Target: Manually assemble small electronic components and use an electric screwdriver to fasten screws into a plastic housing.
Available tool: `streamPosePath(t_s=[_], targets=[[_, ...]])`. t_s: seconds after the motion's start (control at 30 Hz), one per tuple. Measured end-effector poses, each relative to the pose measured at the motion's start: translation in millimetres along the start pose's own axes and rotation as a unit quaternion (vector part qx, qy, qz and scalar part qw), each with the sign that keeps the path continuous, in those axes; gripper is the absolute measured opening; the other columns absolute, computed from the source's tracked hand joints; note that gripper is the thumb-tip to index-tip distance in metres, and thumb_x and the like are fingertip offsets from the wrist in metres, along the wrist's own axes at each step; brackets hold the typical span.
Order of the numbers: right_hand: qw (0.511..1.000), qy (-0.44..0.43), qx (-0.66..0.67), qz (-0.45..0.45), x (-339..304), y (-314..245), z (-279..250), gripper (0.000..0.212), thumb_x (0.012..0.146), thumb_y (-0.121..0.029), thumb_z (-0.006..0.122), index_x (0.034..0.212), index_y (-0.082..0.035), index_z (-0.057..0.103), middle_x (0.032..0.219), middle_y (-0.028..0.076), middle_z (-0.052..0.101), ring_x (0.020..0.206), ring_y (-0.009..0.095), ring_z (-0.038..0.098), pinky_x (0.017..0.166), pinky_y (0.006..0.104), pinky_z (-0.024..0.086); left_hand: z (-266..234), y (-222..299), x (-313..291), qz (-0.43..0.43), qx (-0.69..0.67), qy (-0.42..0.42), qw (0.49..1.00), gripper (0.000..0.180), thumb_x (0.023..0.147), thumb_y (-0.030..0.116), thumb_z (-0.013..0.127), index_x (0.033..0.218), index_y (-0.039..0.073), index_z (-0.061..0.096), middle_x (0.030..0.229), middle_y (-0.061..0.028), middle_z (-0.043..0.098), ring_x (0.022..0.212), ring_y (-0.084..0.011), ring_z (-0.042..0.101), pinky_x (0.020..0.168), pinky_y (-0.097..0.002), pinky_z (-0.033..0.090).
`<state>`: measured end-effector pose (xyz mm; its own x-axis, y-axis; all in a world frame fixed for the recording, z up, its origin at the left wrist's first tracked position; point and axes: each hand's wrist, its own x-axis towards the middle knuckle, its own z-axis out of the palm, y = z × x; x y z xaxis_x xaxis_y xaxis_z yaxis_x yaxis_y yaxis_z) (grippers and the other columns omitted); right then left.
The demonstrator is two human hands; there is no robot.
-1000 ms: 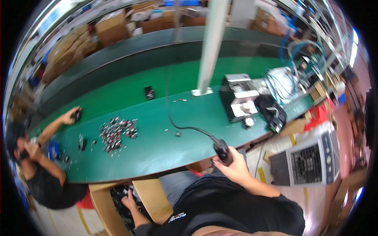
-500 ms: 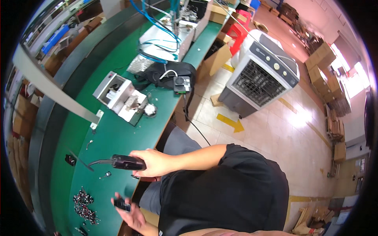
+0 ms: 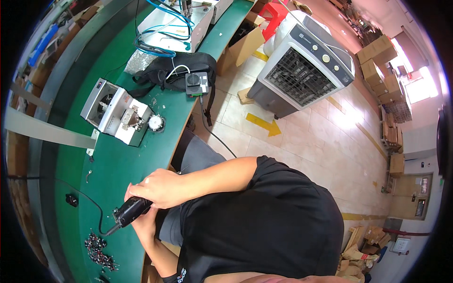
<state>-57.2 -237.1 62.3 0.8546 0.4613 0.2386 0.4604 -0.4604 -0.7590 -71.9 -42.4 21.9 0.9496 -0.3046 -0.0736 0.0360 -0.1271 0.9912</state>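
Note:
My right hand (image 3: 161,187) is wrapped around a black corded power tool (image 3: 132,211), shaped like an electric screwdriver. The tool slants over the table's near edge, with its cord end away from me. My left hand (image 3: 145,225) is closed just beneath it, largely covered by the tool and my right hand. What the left fingers hold is hidden. On the green table (image 3: 101,188) beyond the hands runs the tool's black cord (image 3: 98,205). A pile of small dark parts with red and white bits (image 3: 99,250) lies near the left forearm.
A grey-white bench machine (image 3: 115,111) stands further along the table beside a round silver part (image 3: 156,123). Behind it lie a black bag (image 3: 155,70) and a grey control box (image 3: 197,84). A large air cooler (image 3: 302,70) stands on the floor. A pale post (image 3: 52,134) crosses the table.
My hands have come together; the tool has tilted and moved down toward the left hand. The left hand, earlier apart with a small black object, now sits under the tool. The view has shifted.

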Motion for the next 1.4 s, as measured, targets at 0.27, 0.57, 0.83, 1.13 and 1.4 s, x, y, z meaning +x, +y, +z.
streamPosePath(t_s=[0.27,0.57,0.83,1.13,1.4], targets=[[0.998,-0.042,-0.048,-0.016,8.5,0.9,6.9,0.05,0.068,-0.012,0.079,0.109,-0.003,0.052,0.085,0.015,0.069,0.08,0.036,0.069,0.064,0.0477,0.055,-1.8,11.0,-10.6,-0.059,-0.012,0.032,0.998,0.096,0.072,-0.003,0.083,0.152,0.002,0.03,0.136,-0.0096,0.051,0.121,-0.0199,0.054,0.105,-0.0342,0.043],[0.991,-0.097,-0.078,-0.041,21.4,-8.2,4.4,0.048,0.071,-0.012,0.075,0.112,0.001,0.054,0.075,0.015,0.068,0.073,0.036,0.07,0.061,0.0463,0.054,-12.6,1.9,-18.2,-0.005,0.033,0.02,0.999,0.096,0.072,-0.002,0.084,0.152,0.003,0.031,0.137,-0.0077,0.051,0.122,-0.0191,0.053,0.106,-0.034,0.042],[0.99,-0.137,-0.026,0.001,27.4,-4.3,0.3,0.052,0.069,-0.007,0.071,0.118,-0.002,0.055,0.075,0.017,0.068,0.072,0.036,0.069,0.064,0.0469,0.055,-18.8,-1.1,-11.6,-0.037,0.078,0.029,0.996,0.092,0.068,0.005,0.087,0.146,0.001,0.039,0.135,-0.0103,0.052,0.124,-0.0206,0.05,0.107,-0.035,0.039],[0.994,-0.04,0.103,0.017,47.0,7.5,-33.6,0.055,0.078,-0.02,0.078,0.125,0.0,0.059,0.105,0.017,0.067,0.089,0.026,0.07,0.075,0.0395,0.056,-10.4,-31.4,4.0,0.042,0.005,0.094,0.995,0.079,0.069,0.006,0.089,0.135,0.004,0.045,0.136,-0.0107,0.051,0.126,-0.0233,0.051,0.103,-0.0387,0.046],[0.857,0.192,0.478,-0.024,80.1,0.9,-39.7,0.084,0.094,-0.074,0.035,0.129,0.002,0.046,0.075,0.008,0.056,0.058,0.014,0.054,0.055,0.0274,0.048,-22.0,-24.8,27.4,0.164,0.121,0.136,0.969,0.043,0.064,0.009,0.091,0.095,0.007,0.062,0.128,-0.0152,0.058,0.118,-0.0283,0.057,0.095,-0.0382,0.048]])
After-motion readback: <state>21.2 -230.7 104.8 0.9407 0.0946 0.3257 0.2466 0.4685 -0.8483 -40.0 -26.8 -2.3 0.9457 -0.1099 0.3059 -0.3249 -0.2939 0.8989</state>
